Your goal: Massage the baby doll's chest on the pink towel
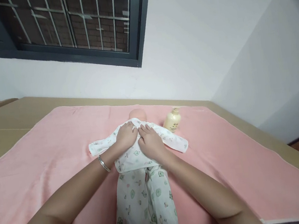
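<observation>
Blanket (pixel 228 175), pink and plush, fills much of the frame's lower half; its give suggests pressing lightly, since a hard push could shift the baby doll (pixel 137 114) lying on it at centre. The white printed top (pixel 136 159) seems best handled from its middle outward, both sides eased evenly to avoid bunching. The left hand (pixel 125 135) rests half-curled on the upper chest; the right hand (pixel 151 140) lies just beside it, fingers slightly bent and close together. Whether either pinches cloth, I cannot tell.

Printed trousers (pixel 135 201) run down to the bottom edge, softly creased. Above them, at centre frame, the top has its sleeves spread wide and its chest partly covered. Small greenish and pinkish motifs dot both garments, bolder on the trousers.
</observation>
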### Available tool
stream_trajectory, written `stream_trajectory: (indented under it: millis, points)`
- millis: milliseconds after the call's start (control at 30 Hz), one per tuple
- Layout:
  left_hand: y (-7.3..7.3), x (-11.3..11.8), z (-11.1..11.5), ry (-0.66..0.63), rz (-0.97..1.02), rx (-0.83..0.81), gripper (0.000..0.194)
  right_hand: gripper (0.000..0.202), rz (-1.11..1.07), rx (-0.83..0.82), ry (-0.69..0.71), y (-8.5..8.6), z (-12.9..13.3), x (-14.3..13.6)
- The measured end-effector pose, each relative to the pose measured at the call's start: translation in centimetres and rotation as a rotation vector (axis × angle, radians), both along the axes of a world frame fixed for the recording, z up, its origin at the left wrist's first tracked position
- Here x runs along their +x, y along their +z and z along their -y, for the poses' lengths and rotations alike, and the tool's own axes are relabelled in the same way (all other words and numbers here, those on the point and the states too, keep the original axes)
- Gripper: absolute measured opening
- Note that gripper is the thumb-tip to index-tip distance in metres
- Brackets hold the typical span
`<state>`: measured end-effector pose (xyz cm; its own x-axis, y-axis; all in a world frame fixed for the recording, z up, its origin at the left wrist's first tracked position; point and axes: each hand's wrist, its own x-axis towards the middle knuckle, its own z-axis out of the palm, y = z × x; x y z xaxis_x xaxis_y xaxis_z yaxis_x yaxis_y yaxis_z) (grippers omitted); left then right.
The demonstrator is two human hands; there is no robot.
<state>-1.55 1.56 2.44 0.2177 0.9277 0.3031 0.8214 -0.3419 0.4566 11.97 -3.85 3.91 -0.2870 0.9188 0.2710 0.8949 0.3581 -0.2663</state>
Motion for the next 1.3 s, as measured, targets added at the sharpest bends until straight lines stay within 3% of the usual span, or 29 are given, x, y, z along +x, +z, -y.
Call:
stream_trajectory:
  millis: [133, 233, 400, 533, 633, 800, 1000, 1200, 1300]
  points:
    - [-1.1, 1.7, 2.3, 0.025, -0.073, 0.157, 0.049, 0.051, -0.115, -0.03, -0.024, 0.0, -2.6, 2.1]
    - [-1.3, 2.4, 3.6, -0.063, -0.061, 0.231, 0.048, 0.048, -0.149, -0.06, -0.075, -0.2, -4.2, 3.4]
    - [-0.5, 0.9, 1.2, -0.087, 0.078, 0.092, 0.04, 0.049, -0.009, -0.011, -0.103, 0.1, -1.4, 1.5]
    - [-1.0, -0.1, -1.0, -0.058, 0.148, 0.048, 0.037, 0.051, 0.07, -0.032, 0.01, 1.0, 1.1, 0.0]
    - [-1.8, 0.0, -1.2, -0.033, 0.147, 0.057, 0.041, 0.049, -0.018, -0.065, 0.015, 1.0, -0.1, 0.7]
    - [-2.5, 0.5, -0.7, -0.003, 0.131, 0.05, 0.047, 0.052, -0.155, -0.023, -0.072, -0.7, -3.4, 2.5]
    - [-2.3, 0.3, -1.0, 0.003, 0.128, 0.063, 0.047, 0.053, -0.192, -0.006, -0.082, -1.5, -3.2, 2.3]
    - [-1.7, 1.7, 2.1, 0.018, 0.057, 0.107, 0.049, 0.063, -0.197, -0.104, -0.102, -1.1, -4.3, 3.3]
    - [-1.4, 2.5, 3.7, -0.045, 0.041, 0.118, 0.05, 0.059, -0.181, -0.097, -0.111, -1.1, -4.7, 3.5]
